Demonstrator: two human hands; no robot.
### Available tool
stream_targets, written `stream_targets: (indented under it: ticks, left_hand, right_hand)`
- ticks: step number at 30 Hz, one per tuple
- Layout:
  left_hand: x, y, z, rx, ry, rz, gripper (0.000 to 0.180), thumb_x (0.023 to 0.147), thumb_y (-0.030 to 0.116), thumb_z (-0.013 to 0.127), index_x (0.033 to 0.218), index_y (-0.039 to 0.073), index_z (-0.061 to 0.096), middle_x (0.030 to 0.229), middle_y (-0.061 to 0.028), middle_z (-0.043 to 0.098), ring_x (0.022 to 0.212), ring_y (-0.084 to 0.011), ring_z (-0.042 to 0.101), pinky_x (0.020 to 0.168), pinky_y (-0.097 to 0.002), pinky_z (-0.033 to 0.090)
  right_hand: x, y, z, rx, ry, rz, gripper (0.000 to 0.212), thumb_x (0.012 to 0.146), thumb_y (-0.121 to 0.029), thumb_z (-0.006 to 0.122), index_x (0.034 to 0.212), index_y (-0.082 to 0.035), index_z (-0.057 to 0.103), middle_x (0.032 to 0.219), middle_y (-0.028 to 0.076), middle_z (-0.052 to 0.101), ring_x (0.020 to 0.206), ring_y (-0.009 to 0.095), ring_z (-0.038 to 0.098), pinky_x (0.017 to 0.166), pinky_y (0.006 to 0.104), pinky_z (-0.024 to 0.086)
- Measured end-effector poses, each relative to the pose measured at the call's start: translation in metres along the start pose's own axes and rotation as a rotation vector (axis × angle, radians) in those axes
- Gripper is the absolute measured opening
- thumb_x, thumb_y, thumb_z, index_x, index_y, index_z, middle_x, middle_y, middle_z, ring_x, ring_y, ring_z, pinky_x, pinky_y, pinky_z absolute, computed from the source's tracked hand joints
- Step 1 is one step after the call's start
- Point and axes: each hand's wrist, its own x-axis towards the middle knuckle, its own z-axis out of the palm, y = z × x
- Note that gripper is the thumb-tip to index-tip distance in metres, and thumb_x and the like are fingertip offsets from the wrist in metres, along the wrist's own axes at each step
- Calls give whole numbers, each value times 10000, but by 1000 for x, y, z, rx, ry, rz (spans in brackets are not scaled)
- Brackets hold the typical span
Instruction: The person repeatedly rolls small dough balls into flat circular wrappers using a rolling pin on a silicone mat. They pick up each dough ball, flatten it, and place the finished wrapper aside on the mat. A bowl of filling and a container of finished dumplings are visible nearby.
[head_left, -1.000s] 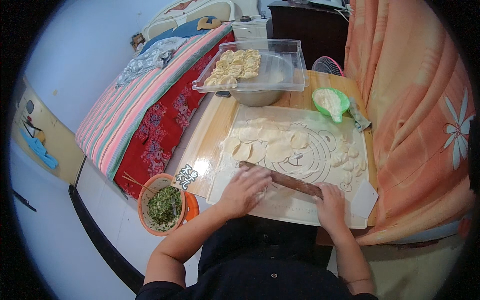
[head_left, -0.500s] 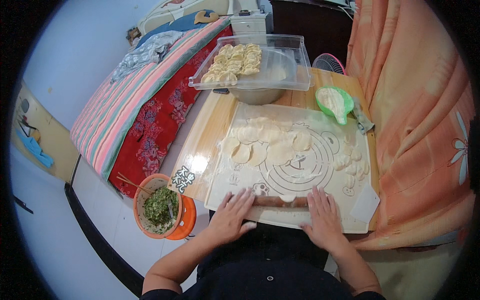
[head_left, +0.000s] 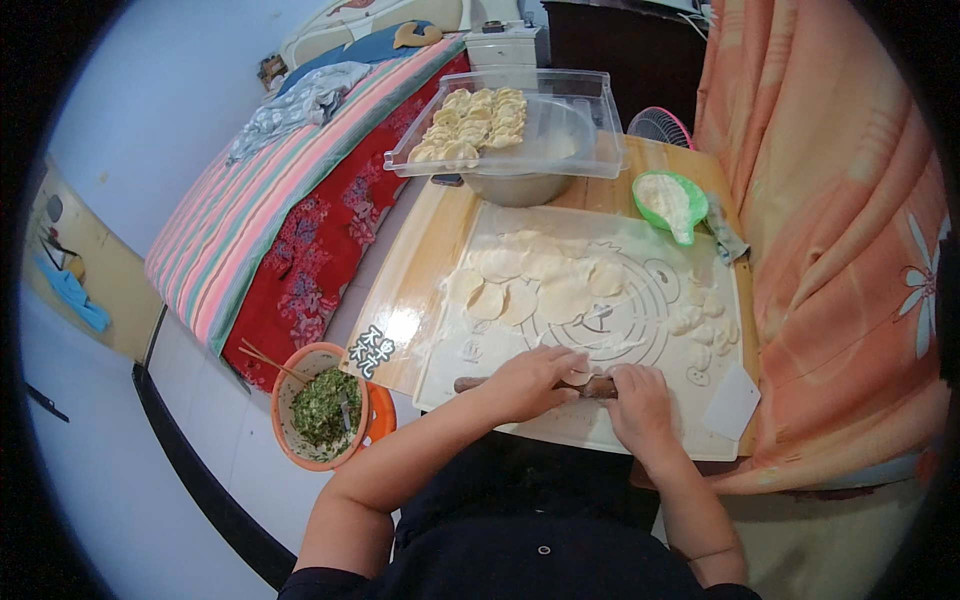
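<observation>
A dark wooden rolling pin lies near the front of the white floured mat. My right hand is closed round its right end. My left hand reaches across the pin, fingers bent and thumb underneath, pinching a small dough wrapper beside the pin. Much of that wrapper is hidden by the fingers. Beyond my hands, several thin round dough wrappers lie spread and overlapping on the mat. Small dough pieces are scattered at its right side.
A clear tray of dumplings rests on a metal basin at the back. A green flour bowl stands back right, with a white scraper near the right edge. Lower left are an orange bowl of chopped green filling and chopsticks.
My hands have left the flat, spread pose at the pin's two ends. The left has moved right to the wrapper; the right has closed on the pin, which has shifted left and slightly away.
</observation>
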Motion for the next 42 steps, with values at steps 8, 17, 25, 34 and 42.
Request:
stream_targets:
  ticks: [8,17,25,34,42]
  left_hand:
    - [24,4,-6,-166,-144,-86,314,901,264,672,1131,50,681,1071,-174,697,956,-354,667,845,-417,527]
    - [45,0,-6,-224,13,-342,294,972,284,589,1060,24,694,966,-189,705,904,-305,684,822,-381,523]
    - [70,-10,29,-150,70,358,155,831,67,678,983,76,706,1043,-114,642,993,-319,615,849,-386,515]
    - [-8,-33,-33,-89,-149,228,298,854,84,654,1151,63,669,1214,-132,632,1133,-332,592,975,-418,469]
    - [-36,-39,-10,599,164,-94,510,1007,386,449,1438,114,470,1514,-108,440,1420,-282,381,1169,-497,263]
  right_hand:
    - [-9,7,-2,-1,78,-60,395,696,-55,716,1062,-40,570,1045,112,623,1024,301,591,920,437,404]
    - [-17,0,-24,-109,199,-182,272,788,-59,618,1059,-48,594,1082,84,646,1028,253,612,908,420,426]
    - [-46,0,-33,-51,109,-123,348,738,-57,658,1080,-54,594,1093,84,644,1038,270,607,935,431,419]
    - [-36,2,-36,40,-2,-86,396,710,-60,717,1084,-51,585,1038,92,620,1045,294,578,946,432,395]
    - [14,5,13,-117,-120,45,603,900,-312,639,1386,-1,464,1478,186,432,1405,309,357,1144,475,263]
